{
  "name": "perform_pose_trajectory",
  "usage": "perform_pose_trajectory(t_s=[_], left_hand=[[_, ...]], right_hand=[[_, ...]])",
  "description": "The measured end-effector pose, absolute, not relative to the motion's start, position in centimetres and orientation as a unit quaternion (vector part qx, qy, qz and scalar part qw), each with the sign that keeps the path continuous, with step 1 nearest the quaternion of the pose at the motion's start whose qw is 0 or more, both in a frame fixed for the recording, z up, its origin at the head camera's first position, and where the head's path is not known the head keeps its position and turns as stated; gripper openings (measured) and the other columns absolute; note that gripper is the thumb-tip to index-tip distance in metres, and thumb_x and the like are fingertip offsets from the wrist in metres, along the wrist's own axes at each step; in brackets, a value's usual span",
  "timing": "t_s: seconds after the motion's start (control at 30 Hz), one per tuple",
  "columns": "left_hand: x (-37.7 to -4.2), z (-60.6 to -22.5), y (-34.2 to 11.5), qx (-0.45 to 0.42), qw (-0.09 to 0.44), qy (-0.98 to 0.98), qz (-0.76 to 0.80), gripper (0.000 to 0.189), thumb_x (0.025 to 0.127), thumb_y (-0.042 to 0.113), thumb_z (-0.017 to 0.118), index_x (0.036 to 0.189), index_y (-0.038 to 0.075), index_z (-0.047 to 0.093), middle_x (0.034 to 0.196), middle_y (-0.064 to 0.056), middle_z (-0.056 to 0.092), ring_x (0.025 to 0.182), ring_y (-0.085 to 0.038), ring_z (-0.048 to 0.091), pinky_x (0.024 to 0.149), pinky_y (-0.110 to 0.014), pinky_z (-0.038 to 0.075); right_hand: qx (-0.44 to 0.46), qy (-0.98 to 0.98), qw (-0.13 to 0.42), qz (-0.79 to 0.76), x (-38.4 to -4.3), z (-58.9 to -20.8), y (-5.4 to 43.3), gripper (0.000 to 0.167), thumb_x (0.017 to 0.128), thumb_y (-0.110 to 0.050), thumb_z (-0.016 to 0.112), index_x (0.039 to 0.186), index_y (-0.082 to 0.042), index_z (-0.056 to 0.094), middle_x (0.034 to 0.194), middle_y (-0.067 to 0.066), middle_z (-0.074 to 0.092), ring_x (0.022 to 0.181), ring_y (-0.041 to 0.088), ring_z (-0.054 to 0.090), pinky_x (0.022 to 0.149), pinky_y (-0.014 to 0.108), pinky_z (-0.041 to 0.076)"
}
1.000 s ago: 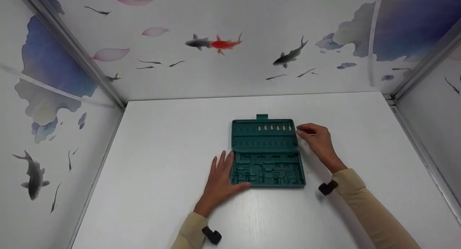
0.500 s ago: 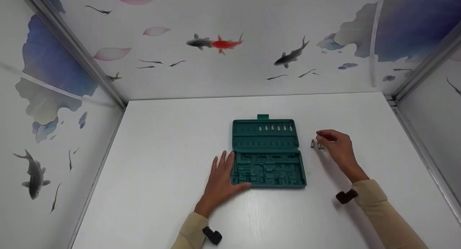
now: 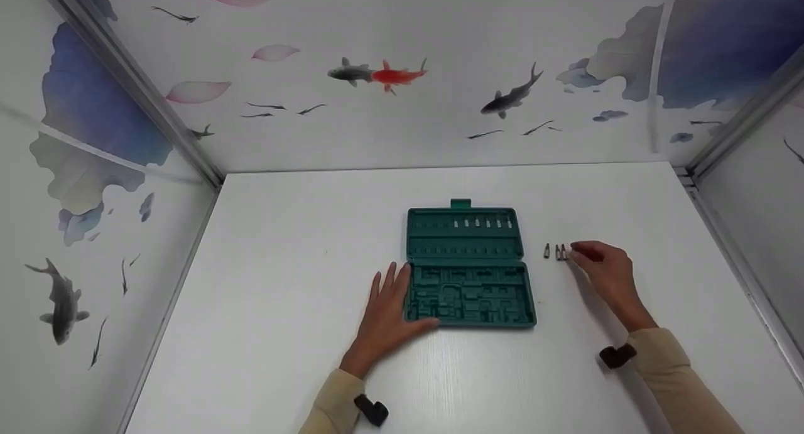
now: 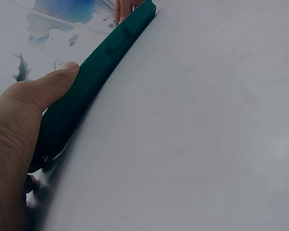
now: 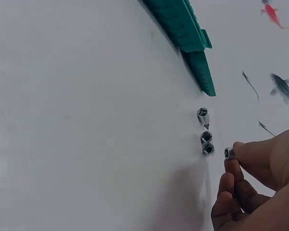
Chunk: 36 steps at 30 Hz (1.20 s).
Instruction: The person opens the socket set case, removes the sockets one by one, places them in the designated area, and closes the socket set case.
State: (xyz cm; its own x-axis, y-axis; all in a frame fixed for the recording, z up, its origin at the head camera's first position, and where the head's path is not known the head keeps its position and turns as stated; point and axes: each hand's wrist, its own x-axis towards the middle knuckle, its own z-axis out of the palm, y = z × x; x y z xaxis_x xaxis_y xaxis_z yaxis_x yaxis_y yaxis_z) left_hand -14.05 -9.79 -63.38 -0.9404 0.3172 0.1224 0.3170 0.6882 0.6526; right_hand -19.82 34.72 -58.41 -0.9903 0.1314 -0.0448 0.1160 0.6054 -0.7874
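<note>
While your left hand (image 3: 386, 314) touches the green case (image 3: 463, 294) at its left edge, fingers straight, your right hand (image 3: 606, 271) pinches one metal bit (image 5: 230, 153), just right of three standing bits (image 5: 207, 137); tabletop (image 3: 684, 264) extends rightward to its edge.

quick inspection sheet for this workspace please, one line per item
Surface: white table, pale and matte-looking.
Job's things: open green case, six small metal pieces in its far half; three loose metal pieces standing on the table right of it.
Clutter: one speck beside the case, too small to identify.
Left hand: rests against the case's left edge, thumb at the near side.
Right hand: pinches a fourth piece beside the loose ones.
Cables: nothing seen.
Surroundings: white walls with fish pictures; metal posts at corners.
</note>
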Motion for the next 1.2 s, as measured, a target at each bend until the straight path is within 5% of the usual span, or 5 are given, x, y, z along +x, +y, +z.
perform_pose_trajectory(t_s=[0.43,1.2], left_hand=[[-13.9,-63.1,-9.7,0.158,0.014,0.921,0.356,0.123,0.089,0.08,0.074,0.177,0.012,0.022,0.183,-0.015,0.018,0.171,-0.031,0.011,0.137,-0.057,0.008],[-13.9,-63.0,-9.7,0.166,0.009,0.921,0.352,0.122,0.09,0.077,0.075,0.176,0.009,0.023,0.182,-0.017,0.021,0.17,-0.035,0.013,0.137,-0.059,0.009]], right_hand=[[-0.083,-0.903,0.035,0.42,-19.8,-59.2,34.8,0.031,0.107,-0.019,0.073,0.129,0.002,0.078,0.125,0.023,0.076,0.107,0.028,0.064,0.078,0.012,0.047],[-0.12,-0.896,0.088,0.418,-19.9,-60.1,33.5,0.031,0.109,-0.025,0.069,0.121,0.0,0.083,0.118,0.02,0.08,0.104,0.027,0.068,0.08,0.02,0.049]])
